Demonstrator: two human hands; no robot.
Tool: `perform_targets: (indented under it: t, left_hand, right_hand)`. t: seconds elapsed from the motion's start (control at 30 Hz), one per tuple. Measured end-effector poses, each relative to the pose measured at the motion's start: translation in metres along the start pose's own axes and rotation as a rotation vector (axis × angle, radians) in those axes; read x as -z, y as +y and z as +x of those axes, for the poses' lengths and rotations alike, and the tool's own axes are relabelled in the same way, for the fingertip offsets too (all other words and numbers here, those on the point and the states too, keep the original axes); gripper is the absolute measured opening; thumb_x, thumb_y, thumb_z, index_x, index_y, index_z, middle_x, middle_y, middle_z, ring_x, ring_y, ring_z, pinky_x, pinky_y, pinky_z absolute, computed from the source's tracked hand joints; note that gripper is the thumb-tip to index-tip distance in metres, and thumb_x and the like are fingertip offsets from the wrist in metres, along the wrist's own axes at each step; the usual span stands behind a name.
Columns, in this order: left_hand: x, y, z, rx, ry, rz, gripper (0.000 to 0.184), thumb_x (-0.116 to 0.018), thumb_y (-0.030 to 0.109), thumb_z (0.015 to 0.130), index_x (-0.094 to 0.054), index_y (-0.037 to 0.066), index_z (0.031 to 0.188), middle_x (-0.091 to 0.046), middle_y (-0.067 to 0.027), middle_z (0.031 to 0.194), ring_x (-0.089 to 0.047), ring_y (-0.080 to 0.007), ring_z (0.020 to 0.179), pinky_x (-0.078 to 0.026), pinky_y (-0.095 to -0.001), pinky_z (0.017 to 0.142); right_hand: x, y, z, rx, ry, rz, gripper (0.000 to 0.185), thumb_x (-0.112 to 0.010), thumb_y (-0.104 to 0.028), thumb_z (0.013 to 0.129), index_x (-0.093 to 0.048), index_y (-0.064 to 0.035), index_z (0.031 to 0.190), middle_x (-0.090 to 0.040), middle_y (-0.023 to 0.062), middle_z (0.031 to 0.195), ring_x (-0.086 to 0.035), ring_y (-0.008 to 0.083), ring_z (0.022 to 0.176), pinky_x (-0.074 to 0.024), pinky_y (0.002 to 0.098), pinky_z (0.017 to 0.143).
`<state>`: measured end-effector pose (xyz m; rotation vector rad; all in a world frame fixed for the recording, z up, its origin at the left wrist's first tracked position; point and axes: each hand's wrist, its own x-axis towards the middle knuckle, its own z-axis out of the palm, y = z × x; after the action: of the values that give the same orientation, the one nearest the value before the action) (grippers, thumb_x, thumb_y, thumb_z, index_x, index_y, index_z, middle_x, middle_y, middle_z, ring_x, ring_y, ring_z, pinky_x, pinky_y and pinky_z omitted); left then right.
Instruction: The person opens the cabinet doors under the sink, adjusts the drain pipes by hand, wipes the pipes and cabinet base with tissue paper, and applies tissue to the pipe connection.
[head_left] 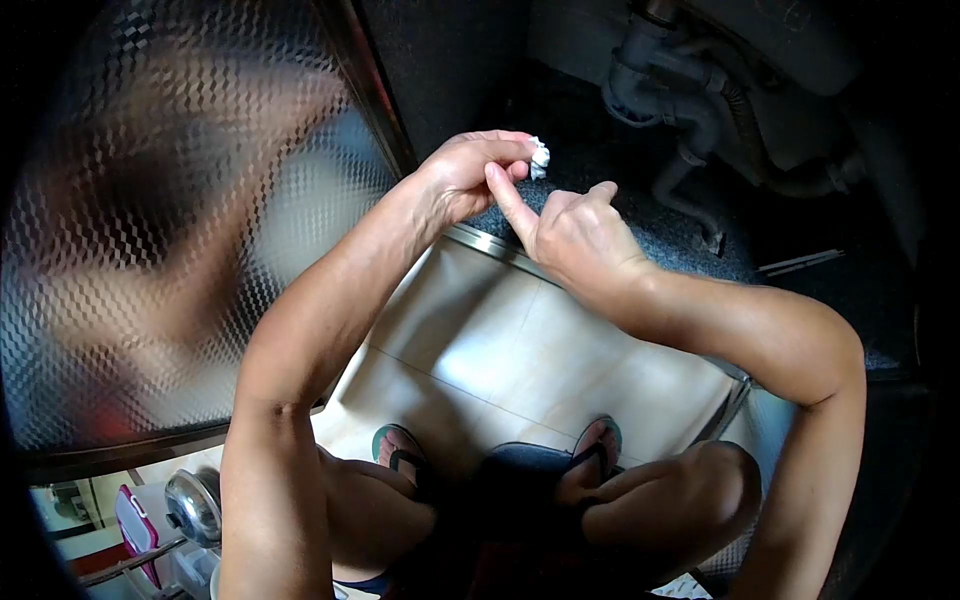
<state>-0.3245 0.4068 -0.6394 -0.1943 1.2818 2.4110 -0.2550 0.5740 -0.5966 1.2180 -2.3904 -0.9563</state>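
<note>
My left hand (pixel 477 172) pinches a small crumpled white wad (pixel 539 158) between thumb and fingertips. I cannot make out whether the wad is paper, cloth or something softer. Close beside it, my right hand (pixel 580 238) holds nothing; its index finger is stretched out and its tip meets the underside of my left hand's fingers. Its thumb stands apart while the other fingers curl in. Both hands are in front of an open cabinet under a sink, above its metal-edged sill (pixel 495 247).
Grey drain pipes (pixel 690 110) and a ribbed hose hang inside the dark cabinet. Thin white sticks (pixel 800 262) lie on its floor. A patterned glass door (pixel 180 220) stands at left. Lower left are a metal pot lid (pixel 195 505) and a pink-edged container (pixel 137 522).
</note>
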Motion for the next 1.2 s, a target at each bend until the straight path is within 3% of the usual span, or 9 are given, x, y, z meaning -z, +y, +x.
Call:
perform_targets:
  t: [0.23,0.5,0.77,0.83,0.9,0.93,1.03,1.1,1.2]
  left_hand:
    - [-0.002,0.005,-0.001,0.053,-0.124,-0.042,0.011,-0.064,0.004,0.087,-0.061,-0.001,0.096,-0.063,-0.0048,0.076,-0.058,-0.0065,0.056,-0.052,-0.0143,0.048]
    - [-0.009,0.011,-0.009,-0.001,-0.104,0.015,0.015,-0.065,0.004,0.086,-0.061,0.000,0.099,-0.061,-0.0035,0.076,-0.055,-0.0056,0.056,-0.048,-0.0138,0.044]
    - [-0.012,0.012,-0.009,0.122,-0.239,-0.057,0.012,-0.062,0.005,0.088,-0.059,0.001,0.099,-0.057,-0.0021,0.065,-0.049,-0.0044,0.046,-0.053,-0.0171,0.046]
    - [-0.017,0.010,-0.009,0.095,-0.132,-0.054,0.010,-0.061,0.006,0.089,-0.059,0.003,0.098,-0.053,-0.0014,0.058,-0.045,-0.0032,0.042,-0.058,-0.0230,0.053]
    - [-0.014,0.014,-0.011,0.112,-0.238,-0.121,0.013,-0.067,0.002,0.084,-0.062,-0.001,0.096,-0.062,-0.0058,0.072,-0.053,-0.0036,0.050,-0.041,-0.0110,0.036]
    - [-0.014,0.013,-0.012,0.110,-0.236,-0.120,0.013,-0.067,0.002,0.084,-0.062,-0.001,0.096,-0.062,-0.0058,0.072,-0.053,-0.0036,0.050,-0.041,-0.0110,0.036]
    - [-0.023,0.009,-0.019,0.137,-0.285,-0.117,0.014,-0.065,0.002,0.085,-0.061,-0.001,0.097,-0.062,-0.0069,0.073,-0.053,-0.0041,0.050,-0.053,-0.0195,0.047]
    - [-0.044,0.011,-0.032,0.112,-0.140,-0.037,0.010,-0.060,0.006,0.090,-0.060,0.003,0.099,-0.053,0.0006,0.059,-0.044,-0.0033,0.042,-0.060,-0.0447,0.074]
    - [-0.047,0.014,-0.036,0.090,-0.194,-0.045,0.010,-0.059,0.009,0.091,-0.059,0.005,0.100,-0.048,0.0022,0.053,-0.044,-0.0037,0.042,-0.059,-0.0470,0.074]
  right_hand:
    - [0.007,-0.002,0.000,0.000,0.033,-0.139,0.067,-0.049,-0.019,0.088,-0.022,-0.0024,0.147,-0.056,0.0096,0.063,-0.054,0.0231,0.050,-0.0507,0.0522,0.071]
    - [0.012,-0.004,0.001,-0.024,0.071,-0.173,0.065,-0.053,-0.011,0.085,-0.031,-0.0042,0.145,-0.052,0.0055,0.059,-0.050,0.0170,0.051,-0.0521,0.0464,0.066]
    - [0.041,-0.005,0.003,0.049,0.073,-0.284,0.053,-0.053,-0.014,0.085,-0.045,0.0012,0.135,-0.052,0.0055,0.058,-0.054,0.0183,0.053,-0.0534,0.0444,0.071]
    - [0.045,-0.005,0.003,0.097,0.045,-0.277,0.053,-0.053,-0.015,0.085,-0.045,0.0024,0.134,-0.052,0.0057,0.059,-0.054,0.0185,0.054,-0.0534,0.0445,0.071]
    - [0.044,-0.006,0.003,0.099,0.053,-0.271,0.051,-0.053,-0.017,0.085,-0.047,0.0035,0.132,-0.053,0.0063,0.060,-0.055,0.0188,0.055,-0.0535,0.0445,0.071]
    - [0.043,-0.007,0.002,0.091,0.061,-0.269,0.050,-0.053,-0.017,0.085,-0.048,0.0038,0.130,-0.054,0.0065,0.061,-0.056,0.0190,0.055,-0.0535,0.0446,0.072]
    - [0.052,-0.008,-0.001,0.061,0.126,-0.301,0.045,-0.053,-0.018,0.085,-0.052,0.0039,0.125,-0.056,0.0084,0.064,-0.058,0.0199,0.057,-0.0535,0.0450,0.072]
    - [0.057,-0.009,-0.001,0.043,0.147,-0.328,0.042,-0.053,-0.018,0.086,-0.054,0.0036,0.121,-0.058,0.0104,0.067,-0.059,0.0210,0.058,-0.0534,0.0452,0.072]
    - [0.057,-0.013,-0.001,0.006,0.167,-0.321,0.039,-0.051,-0.017,0.086,-0.055,0.0034,0.119,-0.060,0.0129,0.069,-0.060,0.0225,0.060,-0.0532,0.0452,0.071]
